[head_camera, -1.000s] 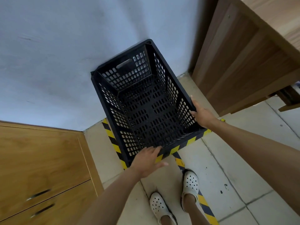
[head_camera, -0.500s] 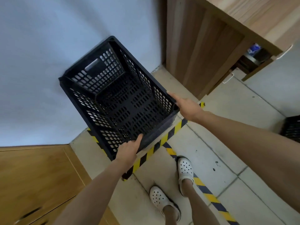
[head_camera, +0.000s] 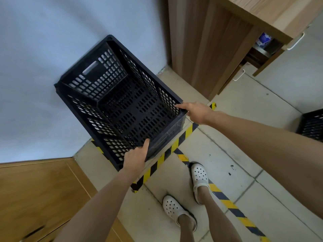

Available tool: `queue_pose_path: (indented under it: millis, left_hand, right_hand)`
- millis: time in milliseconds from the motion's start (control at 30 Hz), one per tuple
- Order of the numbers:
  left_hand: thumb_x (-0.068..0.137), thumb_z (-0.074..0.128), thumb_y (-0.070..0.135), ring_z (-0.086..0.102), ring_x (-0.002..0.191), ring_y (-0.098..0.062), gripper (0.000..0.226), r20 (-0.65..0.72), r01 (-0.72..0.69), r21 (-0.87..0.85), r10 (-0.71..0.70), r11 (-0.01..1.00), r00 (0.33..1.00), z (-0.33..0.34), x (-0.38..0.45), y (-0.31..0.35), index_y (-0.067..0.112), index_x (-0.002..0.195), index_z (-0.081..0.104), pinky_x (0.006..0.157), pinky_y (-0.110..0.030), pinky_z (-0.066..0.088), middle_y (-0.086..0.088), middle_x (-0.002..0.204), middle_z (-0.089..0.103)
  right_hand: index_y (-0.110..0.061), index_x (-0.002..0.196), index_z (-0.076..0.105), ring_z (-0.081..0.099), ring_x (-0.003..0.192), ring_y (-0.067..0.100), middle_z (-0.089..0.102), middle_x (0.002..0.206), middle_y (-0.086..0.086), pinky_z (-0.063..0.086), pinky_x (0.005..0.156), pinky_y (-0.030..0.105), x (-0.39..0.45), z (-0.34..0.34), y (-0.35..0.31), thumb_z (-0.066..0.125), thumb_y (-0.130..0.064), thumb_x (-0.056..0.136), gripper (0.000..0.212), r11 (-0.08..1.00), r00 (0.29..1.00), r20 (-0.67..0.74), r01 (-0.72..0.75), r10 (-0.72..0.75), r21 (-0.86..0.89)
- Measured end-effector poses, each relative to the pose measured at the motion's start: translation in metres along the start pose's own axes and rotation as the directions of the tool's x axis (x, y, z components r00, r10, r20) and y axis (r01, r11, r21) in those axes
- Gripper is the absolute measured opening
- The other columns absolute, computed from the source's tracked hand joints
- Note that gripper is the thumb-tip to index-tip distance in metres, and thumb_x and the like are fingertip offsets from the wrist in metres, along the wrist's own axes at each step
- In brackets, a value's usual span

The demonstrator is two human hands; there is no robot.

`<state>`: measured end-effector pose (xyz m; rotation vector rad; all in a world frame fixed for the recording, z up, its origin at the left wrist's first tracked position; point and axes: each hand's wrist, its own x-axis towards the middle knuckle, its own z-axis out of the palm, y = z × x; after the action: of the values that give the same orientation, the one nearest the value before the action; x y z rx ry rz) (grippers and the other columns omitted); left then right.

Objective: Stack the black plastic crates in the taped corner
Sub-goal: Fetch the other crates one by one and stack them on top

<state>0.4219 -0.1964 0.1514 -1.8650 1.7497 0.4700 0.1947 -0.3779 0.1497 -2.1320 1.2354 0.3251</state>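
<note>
A black perforated plastic crate (head_camera: 122, 105) stands empty in the corner against the pale wall, inside the yellow-and-black floor tape (head_camera: 185, 135). My left hand (head_camera: 135, 157) grips its near rim, thumb up along the edge. My right hand (head_camera: 196, 111) holds the near right corner, with the index finger laid along the top of the side rim. Part of a second black crate (head_camera: 312, 124) shows at the right edge on the floor.
A wooden drawer cabinet (head_camera: 35, 189) flanks the corner on the left and a wooden desk (head_camera: 209, 49) on the right. More striped tape (head_camera: 227, 205) runs back past my feet in white clogs (head_camera: 199, 177). The floor is pale tile.
My view has swung to the right, bringing the second crate into sight. My left hand shifted from lying on the near rim to gripping it; the right hand slid to the corner.
</note>
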Motion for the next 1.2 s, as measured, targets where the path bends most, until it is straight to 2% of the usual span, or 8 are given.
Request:
queue_pose_path:
  millis: [233,400,567,633,733,800,967,1200]
  left_hand:
    - [0.09,0.06,0.006,0.065,0.096,-0.024,0.085,0.024,0.01,0.021,-0.01,1.0,1.0,-0.001,-0.004,0.0,0.026,0.153,0.007,0.076,-0.035,0.049,-0.004,0.109,0.064]
    - [0.091,0.057,0.004,0.065,0.086,-0.023,0.087,0.057,0.019,0.0,-0.019,1.0,0.998,-0.002,-0.002,-0.002,0.031,0.154,0.003,0.067,-0.034,0.045,-0.004,0.108,0.064]
    - [0.098,0.053,0.026,0.061,0.11,-0.023,0.079,0.027,-0.056,-0.14,0.06,0.989,0.998,-0.007,-0.008,0.003,0.026,0.155,-0.002,0.083,-0.038,0.053,-0.002,0.144,0.043]
    - [0.098,0.053,0.025,0.054,0.122,-0.023,0.076,-0.068,-0.13,-0.163,0.121,0.978,0.99,-0.014,-0.011,0.01,0.023,0.155,0.003,0.088,-0.037,0.053,-0.001,0.154,0.03]
    - [0.097,0.054,0.023,0.043,0.134,-0.022,0.071,-0.216,-0.222,-0.189,0.18,0.957,0.96,-0.024,-0.012,0.027,0.019,0.154,0.013,0.096,-0.036,0.052,0.0,0.159,0.022]
    - [0.095,0.056,0.02,0.034,0.142,-0.021,0.068,-0.299,-0.318,-0.11,0.274,0.942,0.914,-0.029,-0.011,0.042,0.02,0.153,0.02,0.104,-0.037,0.047,0.0,0.159,0.022]
    - [0.097,0.052,0.019,0.027,0.146,-0.021,0.057,-0.243,-0.532,0.067,0.531,0.844,0.812,-0.039,-0.02,0.106,0.022,0.15,0.03,0.115,-0.038,0.033,0.002,0.156,0.03]
    - [0.097,0.051,0.019,0.036,0.139,-0.021,0.052,-0.031,-0.629,0.218,0.65,0.746,0.76,-0.043,-0.024,0.223,0.022,0.146,0.033,0.112,-0.04,0.036,0.0,0.148,0.042]
  right_hand:
    - [-0.037,0.148,0.035,0.056,0.122,0.028,0.035,0.156,-0.002,0.055,0.087,0.043,-0.002,0.005,0.003,0.04,0.012,0.092,0.074,0.999,1.0,-0.022,-0.001,0.002,0.04]
    - [-0.041,0.153,0.015,0.056,0.119,0.026,0.013,0.163,-0.004,0.056,0.067,0.035,-0.011,0.006,0.001,0.039,0.015,0.09,0.087,1.0,0.998,0.056,0.004,-0.005,0.018]
    - [-0.045,0.152,0.002,0.054,0.067,0.014,-0.002,0.163,0.002,0.044,0.046,0.028,-0.033,0.024,-0.01,0.044,0.004,0.094,0.087,0.994,0.997,0.049,-0.065,0.06,0.091]
    - [-0.045,0.152,-0.001,0.059,0.077,0.018,-0.001,0.163,0.003,0.046,0.048,0.027,-0.048,0.034,-0.013,0.043,0.001,0.096,0.085,0.991,0.997,0.014,-0.08,0.079,0.108]
    - [-0.045,0.152,-0.002,0.051,0.126,0.029,0.008,0.163,-0.002,0.055,0.079,0.036,-0.075,0.051,-0.012,0.043,0.001,0.095,0.086,0.991,0.997,-0.03,-0.062,0.066,0.118]
    - [-0.039,0.153,0.008,0.041,0.136,0.027,0.016,0.161,-0.002,0.048,0.095,0.038,-0.096,0.065,-0.005,0.043,0.0,0.095,0.078,0.992,0.997,-0.012,-0.076,0.078,0.1]
    - [-0.029,0.15,0.028,0.047,0.131,0.027,0.039,0.15,0.005,0.046,0.099,0.04,-0.157,0.097,0.036,0.04,-0.015,0.101,0.052,0.974,0.966,0.164,-0.215,0.201,0.072]
    - [-0.027,0.138,0.047,0.053,0.122,0.028,0.052,0.139,0.008,0.042,0.094,0.035,-0.26,0.119,0.138,0.037,-0.021,0.102,0.037,0.898,0.899,0.254,-0.406,0.358,0.172]
